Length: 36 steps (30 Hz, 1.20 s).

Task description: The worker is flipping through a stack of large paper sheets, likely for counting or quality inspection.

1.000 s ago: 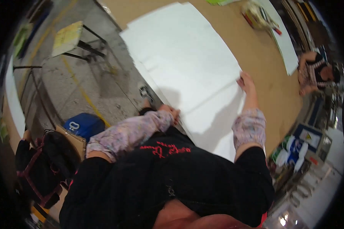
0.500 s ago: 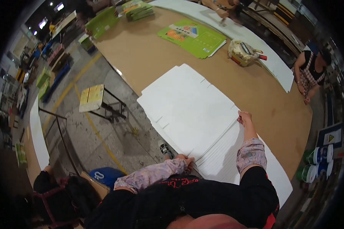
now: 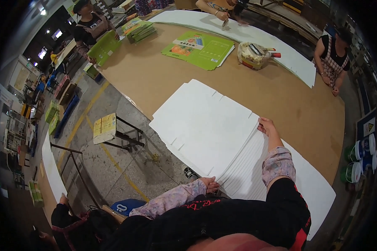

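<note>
Large white die-cut cardboard sheets (image 3: 205, 125) with slits along their edges lie in front of me, on the near part of the table. My right hand (image 3: 266, 126) pinches the right corner of the upper sheet. At the near left corner, my left hand (image 3: 208, 184) has its thumb and fingers at the sheet's edge; they look closed on it, partly hidden. Between my hands and toward my body, more white sheets (image 3: 247, 167) lie fanned in narrow overlapping steps.
A brown-topped table (image 3: 305, 121) carries green printed sheets (image 3: 201, 48), a bag-covered tub (image 3: 253, 54) and a long white strip (image 3: 276, 42) along its far edge. Co-workers stand around it. A stool (image 3: 107, 127) stands on the floor at left; paint-type buckets (image 3: 356, 161) stand at right.
My view has tilted up and shifted, showing more of the far co-workers. My left hand's fingers have shifted slightly at the sheet's corner; my right hand keeps its pinch.
</note>
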### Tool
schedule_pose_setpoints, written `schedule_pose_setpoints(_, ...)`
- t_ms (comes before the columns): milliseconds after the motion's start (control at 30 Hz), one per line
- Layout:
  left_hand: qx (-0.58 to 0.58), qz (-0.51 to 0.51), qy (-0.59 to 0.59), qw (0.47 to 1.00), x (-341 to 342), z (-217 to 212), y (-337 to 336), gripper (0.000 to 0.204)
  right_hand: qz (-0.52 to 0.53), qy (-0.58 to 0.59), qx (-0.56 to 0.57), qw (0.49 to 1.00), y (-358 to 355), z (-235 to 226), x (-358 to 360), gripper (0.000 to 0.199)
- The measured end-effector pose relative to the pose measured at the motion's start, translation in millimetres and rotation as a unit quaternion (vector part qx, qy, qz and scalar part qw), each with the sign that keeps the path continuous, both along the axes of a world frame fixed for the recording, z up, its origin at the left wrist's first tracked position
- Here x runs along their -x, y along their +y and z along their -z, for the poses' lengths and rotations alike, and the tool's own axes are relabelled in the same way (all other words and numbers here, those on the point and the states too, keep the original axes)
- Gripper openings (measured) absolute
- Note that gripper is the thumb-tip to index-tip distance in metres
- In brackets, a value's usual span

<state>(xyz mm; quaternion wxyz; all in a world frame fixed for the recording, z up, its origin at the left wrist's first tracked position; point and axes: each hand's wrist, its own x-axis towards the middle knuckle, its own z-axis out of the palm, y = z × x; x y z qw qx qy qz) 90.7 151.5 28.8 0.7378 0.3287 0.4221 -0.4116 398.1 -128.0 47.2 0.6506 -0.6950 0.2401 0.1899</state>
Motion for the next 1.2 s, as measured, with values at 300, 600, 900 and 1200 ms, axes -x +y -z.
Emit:
schedule_pose_setpoints(300,-0.019,-0.035,-0.008,0.999,10.8,2.9,-4.2,0.027,-0.003,-0.021,-0.023,1.0,-0.8,19.7,-3.6,0.016)
schedule_pose_setpoints(600,-0.023,-0.029,-0.086,0.996,11.8,16.8,-17.4,0.016,0.016,-0.059,0.05,0.997,-13.1,41.3,-14.4,0.012)
schedule_pose_setpoints(900,-0.057,-0.075,-0.058,0.994,2.3,-24.4,-15.2,0.015,-0.012,-0.032,0.072,0.997,-5.7,40.6,-22.2,0.011)
schedule_pose_setpoints(1200,-0.012,-0.1,-0.081,0.992,20.9,14.1,-17.0,0.018,-0.027,-0.054,-0.056,0.997,3.3,20.4,2.3,0.02)
